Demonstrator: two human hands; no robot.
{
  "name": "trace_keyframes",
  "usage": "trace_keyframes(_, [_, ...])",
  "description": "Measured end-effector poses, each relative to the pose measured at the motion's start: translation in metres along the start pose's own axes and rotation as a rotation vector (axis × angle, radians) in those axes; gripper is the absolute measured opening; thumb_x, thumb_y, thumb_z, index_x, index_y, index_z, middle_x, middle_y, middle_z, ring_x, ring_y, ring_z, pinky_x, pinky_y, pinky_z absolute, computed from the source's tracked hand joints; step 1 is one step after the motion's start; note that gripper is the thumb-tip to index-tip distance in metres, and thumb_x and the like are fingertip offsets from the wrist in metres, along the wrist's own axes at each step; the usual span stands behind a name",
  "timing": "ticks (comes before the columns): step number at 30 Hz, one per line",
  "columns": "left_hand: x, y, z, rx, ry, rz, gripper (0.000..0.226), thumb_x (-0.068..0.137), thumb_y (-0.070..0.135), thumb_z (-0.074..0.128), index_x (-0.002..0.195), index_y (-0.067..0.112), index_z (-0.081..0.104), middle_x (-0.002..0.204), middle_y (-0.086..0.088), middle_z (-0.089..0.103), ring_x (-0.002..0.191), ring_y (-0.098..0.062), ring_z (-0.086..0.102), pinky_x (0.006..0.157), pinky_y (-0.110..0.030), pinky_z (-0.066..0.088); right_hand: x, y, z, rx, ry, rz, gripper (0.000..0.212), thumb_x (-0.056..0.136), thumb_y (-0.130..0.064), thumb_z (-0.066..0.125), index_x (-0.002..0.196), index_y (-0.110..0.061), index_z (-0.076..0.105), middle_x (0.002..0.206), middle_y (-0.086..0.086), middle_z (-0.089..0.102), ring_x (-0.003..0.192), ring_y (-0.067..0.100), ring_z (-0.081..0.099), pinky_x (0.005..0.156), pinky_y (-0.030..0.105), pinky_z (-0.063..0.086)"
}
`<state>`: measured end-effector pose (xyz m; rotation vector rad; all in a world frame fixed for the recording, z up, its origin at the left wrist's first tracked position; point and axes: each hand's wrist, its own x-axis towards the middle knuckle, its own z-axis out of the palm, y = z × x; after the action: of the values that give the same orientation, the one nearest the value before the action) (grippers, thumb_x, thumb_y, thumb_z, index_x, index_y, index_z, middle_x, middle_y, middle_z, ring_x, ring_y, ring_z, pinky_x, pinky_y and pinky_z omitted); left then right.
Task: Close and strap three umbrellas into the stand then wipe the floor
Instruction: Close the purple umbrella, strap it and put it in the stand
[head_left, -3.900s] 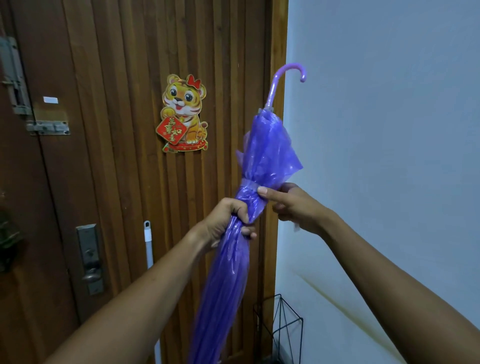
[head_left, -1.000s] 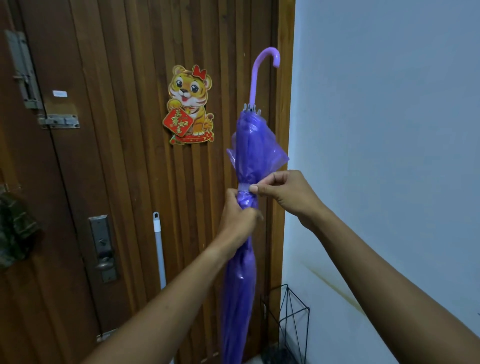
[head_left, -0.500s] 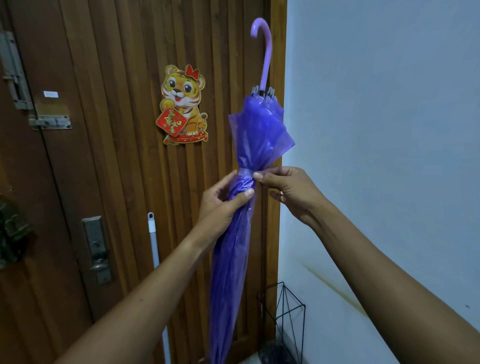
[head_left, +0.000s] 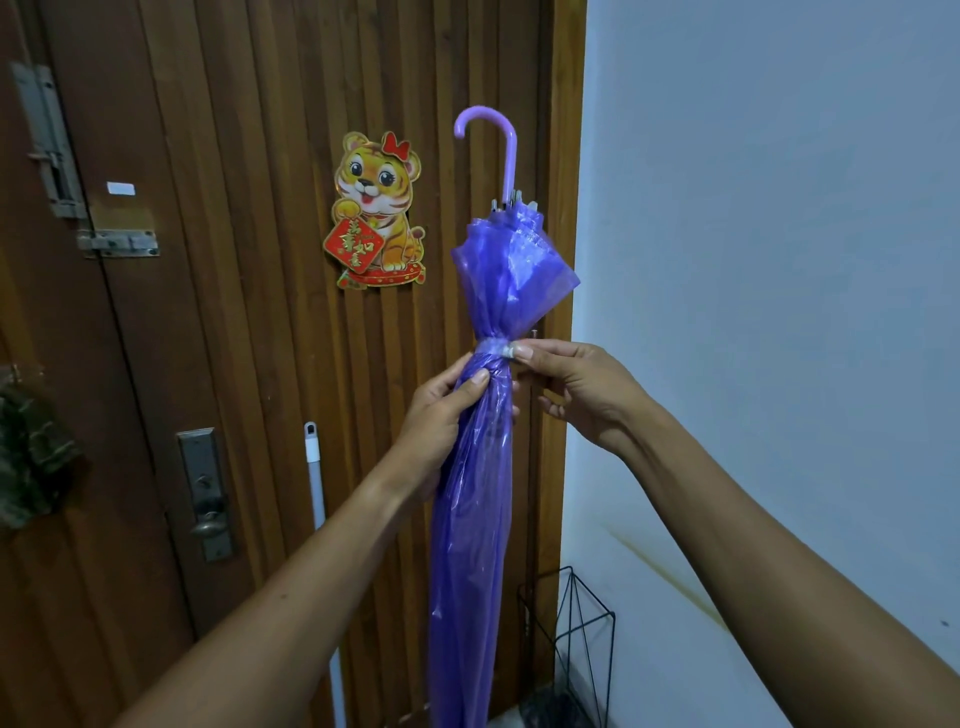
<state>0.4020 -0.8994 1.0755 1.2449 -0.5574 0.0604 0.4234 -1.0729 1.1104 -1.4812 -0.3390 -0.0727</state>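
Door (head_left: 249, 364): I see ribbed brown wood filling the frame from 9 to 12 o'clock, with a metal lock plate and knob (head_left: 203, 493) at 8 o'clock and a bolt latch (head_left: 117, 243) at 10 o'clock.
Wall (head_left: 779, 260): I read a pale blue surface taking the whole side from 1 to 5 o'clock.
Umbrella (head_left: 475, 519): purple, translucent, folded shut. I hold it upright at frame centre, hooked handle (head_left: 496, 140) at 12 o'clock and the tip running out of the frame at 6 o'clock. The canopy flares loose above the strap and lies bunched tight below it.
Left hand (head_left: 441, 410): I have it wrapped round the bunched canopy just under the strap, thumb pressed across the front.
Right hand (head_left: 582, 389): I am pinching the strap's end at the 3 o'clock side of the umbrella, thumb and forefinger narrow together.
Stand (head_left: 571, 644): black wire frame on the floor at 5 o'clock, just beside the umbrella's lower part. I cannot tell what lies inside it.
Pole (head_left: 319, 519): white, leaning on the door at 7 o'clock.
Tiger sticker (head_left: 376, 210): orange cartoon on the door at 11 o'clock.
Strap (head_left: 493, 347): pale band cinched around the canopy at centre.
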Motion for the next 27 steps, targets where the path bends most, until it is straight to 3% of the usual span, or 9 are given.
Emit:
trace_keyframes(4, [-0.003,0.002,-0.001,-0.041,-0.023,-0.024,0.031,0.103,0.017,0.048,0.132,0.017,0.059,0.099,-0.012,0.073,0.078,-0.021,0.07,0.073,-0.032,0.059,0.0,0.0,0.001,0.032,-0.02,0.053,0.022,0.084,-0.028,0.079,0.104,-0.017,0.081,0.093,-0.003,0.075,0.093,0.012,0.064,0.085,0.035,0.039])
trace_keyframes(8, [-0.004,0.007,0.0,-0.024,-0.027,-0.034,0.035,0.103,0.019,0.047,0.136,0.011,0.056,0.099,-0.011,0.073,0.078,-0.021,0.07,0.073,-0.032,0.059,0.002,0.004,0.002,0.102,-0.055,0.081,0.031,0.082,-0.032,0.08,0.106,-0.013,0.078,0.084,0.0,0.072,0.078,0.011,0.06,0.06,0.026,0.033])
trace_keyframes(10, [-0.004,0.008,-0.002,-0.023,-0.031,-0.047,0.037,0.102,0.02,0.049,0.137,0.01,0.055,0.1,-0.012,0.072,0.08,-0.022,0.07,0.073,-0.033,0.059,0.003,0.005,0.003,0.091,-0.068,0.073,0.042,0.08,-0.036,0.081,0.113,-0.01,0.075,0.086,0.0,0.071,0.076,0.01,0.06,0.056,0.023,0.034])
trace_keyframes(15, [-0.006,0.011,-0.008,-0.019,-0.065,-0.074,0.04,0.097,0.024,0.055,0.132,0.005,0.058,0.1,-0.013,0.07,0.078,-0.023,0.068,0.069,-0.032,0.058,0.004,0.003,0.005,0.047,-0.063,0.082,0.06,0.077,-0.038,0.083,0.124,-0.004,0.068,0.092,-0.002,0.071,0.08,0.009,0.061,0.062,0.025,0.039])
trace_keyframes(20, [-0.008,0.011,-0.012,-0.024,-0.076,-0.06,0.036,0.09,0.029,0.06,0.119,0.008,0.066,0.097,-0.015,0.068,0.075,-0.023,0.067,0.068,-0.032,0.057,0.003,0.002,0.011,0.039,-0.057,0.072,0.056,0.067,-0.041,0.086,0.113,-0.013,0.072,0.09,-0.001,0.069,0.084,0.012,0.058,0.064,0.027,0.04])
trace_keyframes(23, [-0.01,0.011,-0.017,-0.017,-0.096,-0.042,0.031,0.093,0.027,0.058,0.117,0.009,0.067,0.096,-0.014,0.068,0.075,-0.022,0.067,0.068,-0.032,0.057,0.002,0.0,0.016,0.032,-0.068,0.045,0.062,0.066,-0.04,0.085,0.116,-0.005,0.07,0.09,0.0,0.07,0.077,0.01,0.062,0.062,0.026,0.042])
trace_keyframes(25, [-0.011,0.012,-0.022,0.009,-0.096,-0.031,0.029,0.096,0.024,0.056,0.119,0.009,0.066,0.097,-0.014,0.069,0.075,-0.022,0.068,0.068,-0.032,0.058,0.001,0.001,0.02,0.013,-0.057,0.023,0.069,0.066,-0.04,0.085,0.12,0.0,0.068,0.091,0.001,0.072,0.078,0.01,0.064,0.069,0.028,0.045])
trace_keyframes(27, [-0.01,0.012,-0.027,0.04,-0.085,-0.021,0.027,0.099,0.022,0.054,0.119,0.008,0.066,0.099,-0.017,0.068,0.074,-0.022,0.069,0.068,-0.032,0.059,0.0,0.001,0.024,-0.01,-0.03,0.011,0.06,0.067,-0.038,0.085,0.115,-0.004,0.071,0.091,0.0,0.072,0.082,0.011,0.065,0.077,0.031,0.044])
